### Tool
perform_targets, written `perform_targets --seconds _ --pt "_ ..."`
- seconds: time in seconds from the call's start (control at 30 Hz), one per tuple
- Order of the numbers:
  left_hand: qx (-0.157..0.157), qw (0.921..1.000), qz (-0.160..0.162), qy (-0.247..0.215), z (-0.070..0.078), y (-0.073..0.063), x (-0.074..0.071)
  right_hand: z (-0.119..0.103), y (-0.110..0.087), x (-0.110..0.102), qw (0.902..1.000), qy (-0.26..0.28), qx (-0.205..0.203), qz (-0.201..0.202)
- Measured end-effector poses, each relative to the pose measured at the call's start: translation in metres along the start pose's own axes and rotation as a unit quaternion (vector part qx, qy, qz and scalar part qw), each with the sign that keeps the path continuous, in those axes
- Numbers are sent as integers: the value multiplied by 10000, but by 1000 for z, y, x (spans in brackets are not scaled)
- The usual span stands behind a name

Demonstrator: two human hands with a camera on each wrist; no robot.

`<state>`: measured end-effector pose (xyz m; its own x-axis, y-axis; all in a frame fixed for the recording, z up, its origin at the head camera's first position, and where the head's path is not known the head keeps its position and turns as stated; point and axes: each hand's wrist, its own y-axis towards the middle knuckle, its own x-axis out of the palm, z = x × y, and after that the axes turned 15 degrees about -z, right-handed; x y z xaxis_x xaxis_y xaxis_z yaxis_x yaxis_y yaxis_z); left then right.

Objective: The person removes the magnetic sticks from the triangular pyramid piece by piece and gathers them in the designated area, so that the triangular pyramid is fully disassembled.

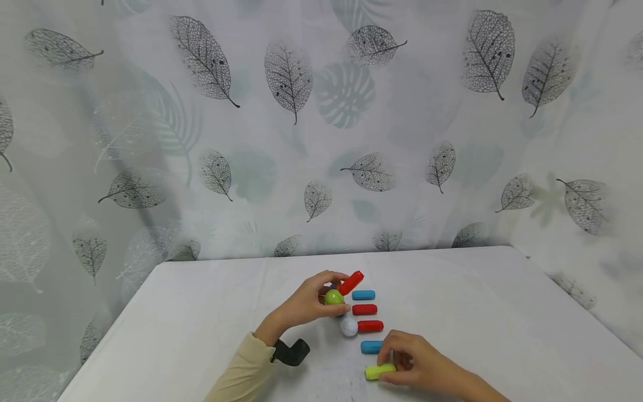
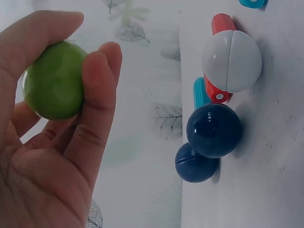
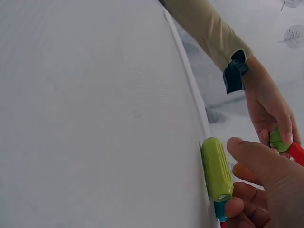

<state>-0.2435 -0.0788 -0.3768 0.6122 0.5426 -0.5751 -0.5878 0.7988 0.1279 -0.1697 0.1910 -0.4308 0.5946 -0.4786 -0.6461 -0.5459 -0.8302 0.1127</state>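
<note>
My left hand [image 1: 313, 298] grips a glossy green ball [image 1: 334, 297] above the table, its fingers and thumb wrapped about it. A red rod [image 1: 351, 283] sticks out from the ball's far side. Close under that hand is a white ball [image 1: 349, 327] with a red rod [image 1: 370, 326] right at its side. My right hand [image 1: 417, 360] is curled at a yellow-green rod [image 3: 217, 171], one finger at its end and the thumb tip close beside it. Whether they pinch the rod I cannot tell. Two dark blue balls [image 2: 213, 130] rest on the table in the left wrist view.
Between the hands lie a blue rod [image 1: 372, 347], another red rod [image 1: 364, 309] and a farther blue rod [image 1: 364, 295], roughly in a column. A dark wrist camera [image 1: 292, 353] sits at the left wrist. Behind the white table [image 1: 477, 312] hangs a leaf-patterned curtain [image 1: 402, 128].
</note>
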Motion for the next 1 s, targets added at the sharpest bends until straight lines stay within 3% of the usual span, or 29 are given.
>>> perform_targets --seconds 0.13,0.27,0.37,0.5,0.67,1.0 --pt "161 9996 -242 -46 0 1 2 -3 4 -3 9976 -272 -315 555" --pt "262 9985 -411 -261 2 1 4 -9 12 -7 9871 -564 -525 1402" --pt "264 9979 -486 -334 3 2 5 -13 18 -9 9777 -517 -540 1961" --pt "306 9975 -555 -297 4 3 8 -14 26 -11 9699 -294 -586 2343" --pt "412 9969 -621 -261 2 5 11 -14 30 -12 9673 -146 -450 2493" --pt "544 9950 -784 -297 2 5 13 -14 34 -14 9756 -454 -620 2056"
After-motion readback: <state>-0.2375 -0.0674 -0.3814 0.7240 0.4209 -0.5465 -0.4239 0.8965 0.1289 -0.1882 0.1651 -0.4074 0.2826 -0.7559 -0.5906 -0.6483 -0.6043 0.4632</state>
